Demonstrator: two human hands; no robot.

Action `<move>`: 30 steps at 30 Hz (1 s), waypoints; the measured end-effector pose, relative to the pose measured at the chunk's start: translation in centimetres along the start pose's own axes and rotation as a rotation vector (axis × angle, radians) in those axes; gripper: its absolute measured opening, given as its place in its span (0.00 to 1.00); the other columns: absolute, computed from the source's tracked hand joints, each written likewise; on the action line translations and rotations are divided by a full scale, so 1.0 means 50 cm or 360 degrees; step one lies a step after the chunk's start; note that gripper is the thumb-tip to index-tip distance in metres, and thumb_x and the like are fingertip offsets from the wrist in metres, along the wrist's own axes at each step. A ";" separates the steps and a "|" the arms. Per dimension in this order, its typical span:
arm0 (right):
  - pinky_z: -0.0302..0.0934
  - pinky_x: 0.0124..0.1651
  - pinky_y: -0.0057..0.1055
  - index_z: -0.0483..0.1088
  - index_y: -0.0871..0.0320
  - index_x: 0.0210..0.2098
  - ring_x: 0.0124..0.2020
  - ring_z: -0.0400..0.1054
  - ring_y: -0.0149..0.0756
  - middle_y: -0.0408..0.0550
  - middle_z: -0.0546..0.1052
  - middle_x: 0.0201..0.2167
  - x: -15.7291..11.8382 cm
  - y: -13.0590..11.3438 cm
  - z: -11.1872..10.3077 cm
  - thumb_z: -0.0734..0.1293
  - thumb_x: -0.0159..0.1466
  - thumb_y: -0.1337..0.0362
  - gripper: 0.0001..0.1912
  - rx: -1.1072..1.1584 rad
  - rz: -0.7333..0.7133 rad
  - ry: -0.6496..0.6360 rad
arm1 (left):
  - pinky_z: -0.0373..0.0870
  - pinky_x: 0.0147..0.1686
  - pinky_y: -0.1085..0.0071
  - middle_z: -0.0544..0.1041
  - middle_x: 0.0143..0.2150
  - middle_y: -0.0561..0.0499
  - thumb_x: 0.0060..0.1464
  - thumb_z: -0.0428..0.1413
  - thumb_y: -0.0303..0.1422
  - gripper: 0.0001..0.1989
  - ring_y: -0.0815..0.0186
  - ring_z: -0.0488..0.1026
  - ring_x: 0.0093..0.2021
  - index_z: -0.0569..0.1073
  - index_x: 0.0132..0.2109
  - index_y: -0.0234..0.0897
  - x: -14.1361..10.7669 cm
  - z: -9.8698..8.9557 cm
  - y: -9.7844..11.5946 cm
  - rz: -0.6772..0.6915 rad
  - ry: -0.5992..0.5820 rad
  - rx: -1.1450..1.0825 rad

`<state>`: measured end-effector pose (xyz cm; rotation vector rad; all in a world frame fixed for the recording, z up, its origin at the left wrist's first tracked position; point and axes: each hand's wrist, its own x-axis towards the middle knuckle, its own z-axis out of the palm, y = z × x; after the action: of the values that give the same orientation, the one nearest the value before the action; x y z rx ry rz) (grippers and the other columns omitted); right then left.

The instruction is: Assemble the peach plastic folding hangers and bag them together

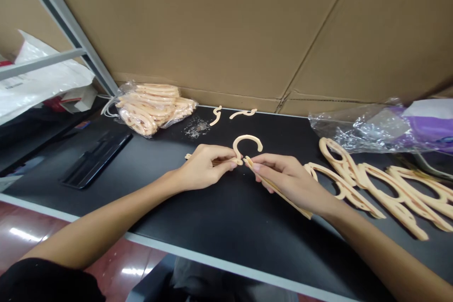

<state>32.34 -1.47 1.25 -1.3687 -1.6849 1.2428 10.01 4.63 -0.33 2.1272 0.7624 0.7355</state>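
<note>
Cream-coloured parts [152, 104] lie bagged left of the hook [247, 137] on the worktop [212, 217]. Left hand [203, 167]: fingers pinch the hook's base, leaving its curve free. Right hand [292, 181]: fingers grip a hanger arm [300, 210], apparently to expose its end beside the hook. Hanger frames [399, 210] lie farther right.

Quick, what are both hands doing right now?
Left hand: closed on the cream piece with the curved hook.
Right hand: closed on a long cream arm piece, its end near the hook's base.
</note>
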 end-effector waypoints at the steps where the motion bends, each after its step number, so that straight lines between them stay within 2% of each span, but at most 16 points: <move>1: 0.57 0.27 0.27 0.74 0.58 0.38 0.23 0.62 0.27 0.40 0.71 0.26 -0.003 -0.002 0.002 0.63 0.68 0.55 0.14 0.0003 -0.0014 -0.0030 | 0.70 0.33 0.76 0.82 0.37 0.49 0.63 0.56 0.33 0.10 0.68 0.77 0.33 0.80 0.43 0.33 -0.001 0.001 0.002 -0.0002 -0.0012 -0.0002; 10: 0.52 0.27 0.27 0.69 0.57 0.26 0.21 0.61 0.27 0.38 0.67 0.19 -0.019 -0.007 0.003 0.60 0.70 0.59 0.18 -0.0229 -0.0096 -0.0060 | 0.73 0.38 0.76 0.83 0.39 0.49 0.62 0.59 0.32 0.08 0.67 0.79 0.37 0.80 0.44 0.32 -0.003 0.002 0.021 -0.0015 0.0058 0.0014; 16: 0.51 0.29 0.28 0.68 0.57 0.25 0.22 0.60 0.27 0.38 0.67 0.19 -0.019 -0.008 0.003 0.60 0.70 0.62 0.17 -0.0382 -0.0143 -0.0052 | 0.74 0.36 0.76 0.83 0.38 0.47 0.61 0.59 0.31 0.08 0.68 0.79 0.35 0.81 0.43 0.31 -0.005 0.002 0.024 -0.0020 0.0023 -0.0035; 30: 0.50 0.29 0.27 0.68 0.57 0.25 0.22 0.56 0.26 0.36 0.63 0.18 -0.014 -0.004 -0.009 0.60 0.70 0.62 0.17 -0.0405 -0.0107 -0.0176 | 0.70 0.31 0.78 0.82 0.35 0.48 0.61 0.58 0.29 0.08 0.71 0.76 0.31 0.80 0.44 0.30 -0.007 0.002 0.021 0.0111 0.0038 0.0081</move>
<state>32.85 -2.00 1.68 -1.3963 -2.0051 1.1132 10.15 3.73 0.36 2.2040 0.7299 0.7873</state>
